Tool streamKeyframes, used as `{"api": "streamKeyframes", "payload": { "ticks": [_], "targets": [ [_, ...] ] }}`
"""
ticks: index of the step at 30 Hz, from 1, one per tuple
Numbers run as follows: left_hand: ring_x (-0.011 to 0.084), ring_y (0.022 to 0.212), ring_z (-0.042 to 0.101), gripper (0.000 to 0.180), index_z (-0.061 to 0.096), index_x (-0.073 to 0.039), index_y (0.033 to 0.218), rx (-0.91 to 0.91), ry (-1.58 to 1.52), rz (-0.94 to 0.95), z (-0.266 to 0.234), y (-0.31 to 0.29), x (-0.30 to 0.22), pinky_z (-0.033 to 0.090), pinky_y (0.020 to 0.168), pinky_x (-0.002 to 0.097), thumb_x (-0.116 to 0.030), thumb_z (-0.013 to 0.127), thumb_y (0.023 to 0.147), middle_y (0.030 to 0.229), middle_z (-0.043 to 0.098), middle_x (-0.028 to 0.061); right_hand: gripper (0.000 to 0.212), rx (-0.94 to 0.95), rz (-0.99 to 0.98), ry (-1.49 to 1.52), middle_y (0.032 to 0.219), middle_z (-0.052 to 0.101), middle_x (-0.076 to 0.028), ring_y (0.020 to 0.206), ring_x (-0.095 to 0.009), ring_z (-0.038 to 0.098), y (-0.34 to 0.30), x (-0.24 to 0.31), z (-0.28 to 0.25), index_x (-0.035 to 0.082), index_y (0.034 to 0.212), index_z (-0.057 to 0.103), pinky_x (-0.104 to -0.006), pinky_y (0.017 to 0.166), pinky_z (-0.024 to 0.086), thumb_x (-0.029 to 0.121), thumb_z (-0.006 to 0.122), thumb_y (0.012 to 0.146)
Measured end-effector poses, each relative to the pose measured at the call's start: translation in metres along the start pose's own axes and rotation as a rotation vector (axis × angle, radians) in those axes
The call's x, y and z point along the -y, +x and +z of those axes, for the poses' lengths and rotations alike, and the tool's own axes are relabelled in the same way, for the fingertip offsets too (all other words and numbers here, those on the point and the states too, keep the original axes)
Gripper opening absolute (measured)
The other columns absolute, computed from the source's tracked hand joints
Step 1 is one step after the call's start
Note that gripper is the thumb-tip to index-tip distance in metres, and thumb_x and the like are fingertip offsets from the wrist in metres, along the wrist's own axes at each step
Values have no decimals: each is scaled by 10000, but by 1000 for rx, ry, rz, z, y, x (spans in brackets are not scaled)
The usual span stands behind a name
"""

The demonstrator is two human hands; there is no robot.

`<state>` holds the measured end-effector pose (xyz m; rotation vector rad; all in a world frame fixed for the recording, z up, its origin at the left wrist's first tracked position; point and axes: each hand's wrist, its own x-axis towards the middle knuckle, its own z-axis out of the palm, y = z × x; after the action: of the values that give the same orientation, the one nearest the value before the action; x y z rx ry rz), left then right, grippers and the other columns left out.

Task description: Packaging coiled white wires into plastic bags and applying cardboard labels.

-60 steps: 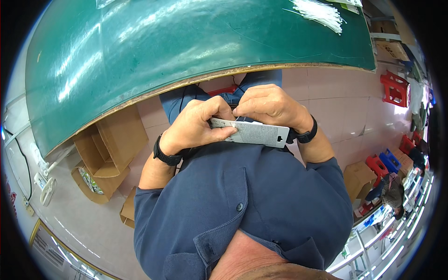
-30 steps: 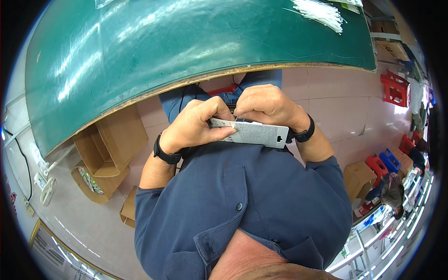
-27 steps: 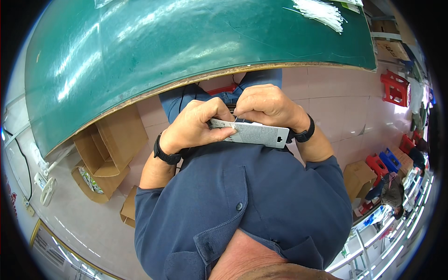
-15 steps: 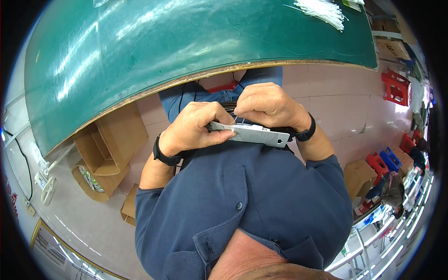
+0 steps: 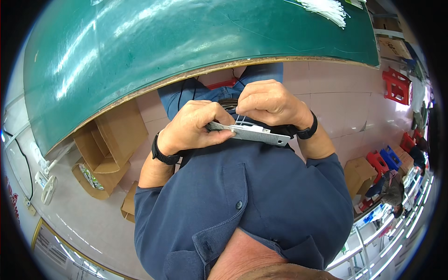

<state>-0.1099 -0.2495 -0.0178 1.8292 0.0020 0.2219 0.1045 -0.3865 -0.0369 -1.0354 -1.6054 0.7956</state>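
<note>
Close in front of my belly, my left hand grips one end of a flat grey-and-white card between thumb and fingers. The card is held nearly edge-on, with a small cut-out hole near its far right end. A small white piece lies against its table-side face; its kind is hard to make out. Above the card, my right hand is closed in a pinch on a thin white cable tie that runs down to the card. The left fingers partly hide the card's left end.
A green-topped table spans the far side, its wooden edge just beyond my lap. White cable ties lie in a bundle at its far right. Open cardboard boxes stand on the floor at left. A red stool is at right.
My right hand has risen slightly away from the card, and more of the white tie shows between them. The left hand keeps its hold on the card.
</note>
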Motion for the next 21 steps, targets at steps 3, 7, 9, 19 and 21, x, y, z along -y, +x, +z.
{"api": "streamKeyframes", "payload": {
  "ticks": [3, 7, 9, 19, 21],
  "targets": [
    [221, 738, 758, 323, 572, -81, 879, 5, 5, 4, -1, 1, 0, 555, 603, 305, -44, 881, 791, 846, 774, 95, 179, 6, -9, -11, 857, 711, -95, 727, -267, 683, 1, 0, -1, 36, 915, 716, -366, 607, 525, -37, 799, 775],
    [222, 744, 759, 322, 574, -80, 876, 10, 12, 0, -1, 2, -1, 559, 610, 308, -49, 883, 792, 847, 774, 96, 179, 5, -17, -11, 862, 710, -95, 727, -270, 680, 0, 0, -2, 37, 916, 717, -369, 605, 523, -35, 799, 773],
    [223, 747, 759, 322, 574, -80, 875, 12, 14, -4, -1, 2, -1, 561, 614, 309, -51, 884, 793, 848, 774, 96, 179, 3, -19, -9, 863, 710, -95, 727, -270, 679, 0, 0, -2, 37, 916, 718, -369, 605, 522, -34, 799, 773],
    [230, 755, 762, 318, 580, -78, 880, 12, 1, -7, 0, 2, 0, 568, 626, 314, -58, 886, 794, 849, 771, 98, 181, 19, -25, -39, 869, 704, -100, 726, -277, 672, 1, 1, -1, 29, 924, 715, -373, 605, 521, -24, 801, 774],
    [231, 755, 762, 317, 581, -78, 881, 14, 3, -8, 0, 2, 0, 569, 626, 315, -58, 885, 795, 849, 771, 99, 182, 24, -25, -41, 871, 704, -101, 726, -279, 671, 1, 1, -1, 27, 927, 715, -374, 605, 521, -23, 801, 774]
  ]
}}
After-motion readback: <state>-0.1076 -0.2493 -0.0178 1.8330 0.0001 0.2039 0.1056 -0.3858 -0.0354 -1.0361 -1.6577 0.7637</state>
